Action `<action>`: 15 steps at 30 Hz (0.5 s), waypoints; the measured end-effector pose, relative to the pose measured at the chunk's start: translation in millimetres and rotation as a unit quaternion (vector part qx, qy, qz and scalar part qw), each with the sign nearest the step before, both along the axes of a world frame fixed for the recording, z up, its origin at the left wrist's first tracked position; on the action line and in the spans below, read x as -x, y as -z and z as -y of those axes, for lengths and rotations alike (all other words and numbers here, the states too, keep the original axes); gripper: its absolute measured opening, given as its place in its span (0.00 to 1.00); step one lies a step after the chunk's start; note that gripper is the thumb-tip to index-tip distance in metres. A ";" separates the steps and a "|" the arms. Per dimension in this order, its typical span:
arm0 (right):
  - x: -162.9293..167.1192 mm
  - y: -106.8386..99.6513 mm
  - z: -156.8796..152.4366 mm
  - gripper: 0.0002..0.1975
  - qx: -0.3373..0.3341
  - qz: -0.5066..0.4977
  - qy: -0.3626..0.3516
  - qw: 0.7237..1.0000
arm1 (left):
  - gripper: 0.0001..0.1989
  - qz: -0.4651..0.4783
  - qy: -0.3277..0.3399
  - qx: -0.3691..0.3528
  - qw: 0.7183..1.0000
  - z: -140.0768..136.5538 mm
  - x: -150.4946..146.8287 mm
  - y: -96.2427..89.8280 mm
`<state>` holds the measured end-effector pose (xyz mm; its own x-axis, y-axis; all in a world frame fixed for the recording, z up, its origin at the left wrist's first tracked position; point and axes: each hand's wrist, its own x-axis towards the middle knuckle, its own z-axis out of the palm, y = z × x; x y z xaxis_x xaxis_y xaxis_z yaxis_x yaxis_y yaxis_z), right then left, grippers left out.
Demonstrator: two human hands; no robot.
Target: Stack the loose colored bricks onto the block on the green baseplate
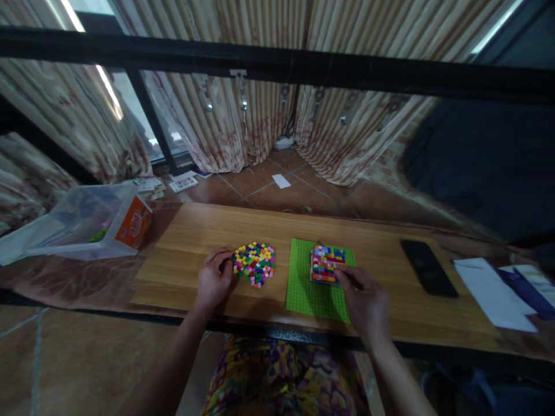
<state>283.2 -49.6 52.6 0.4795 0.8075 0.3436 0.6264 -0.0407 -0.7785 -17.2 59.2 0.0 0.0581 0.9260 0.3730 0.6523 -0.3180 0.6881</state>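
The multicoloured brick block (323, 263) sat on the green studded baseplate (297, 294), toward its far edge. The step in hand looked like placing or pressing small pieces there: the right hand (367, 297) touched the block's right side, its grip narrow, though whether it pinched a brick could not be told. The next move seemed to call for fine fingertip alignment, with that hand hiding part of the baseplate.

Left of the baseplate, the left hand (215, 277) touched the loose brick pile (254, 263), fingers curled, contents unclear. Right of the baseplate, well apart, a black smartphone (429, 267) lay on the wooden worktop (195, 231), out of the way.
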 end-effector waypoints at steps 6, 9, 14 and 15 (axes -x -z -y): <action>-22.4 3.1 -24.3 0.17 0.026 0.107 0.015 0.994 | 0.10 -0.004 0.002 -0.006 1.000 -2.6 1.7 2.1; -21.2 6.0 -31.7 0.18 0.052 0.141 0.035 0.988 | 0.10 -0.009 0.005 -0.003 1.000 -3.5 2.8 3.2; -19.8 9.2 -36.8 0.17 0.061 0.140 0.059 0.986 | 0.10 -0.009 0.003 0.001 1.000 -3.6 2.7 2.7; -19.6 9.6 -37.7 0.17 0.061 0.134 0.059 0.987 | 0.10 -0.010 0.002 0.002 1.000 -3.6 2.6 2.5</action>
<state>302.8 -11.9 43.0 0.4780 0.7947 0.3742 0.7946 -0.2096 -0.5698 -19.8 62.7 -2.5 0.0685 0.9273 0.3679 0.6653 -0.3173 0.6758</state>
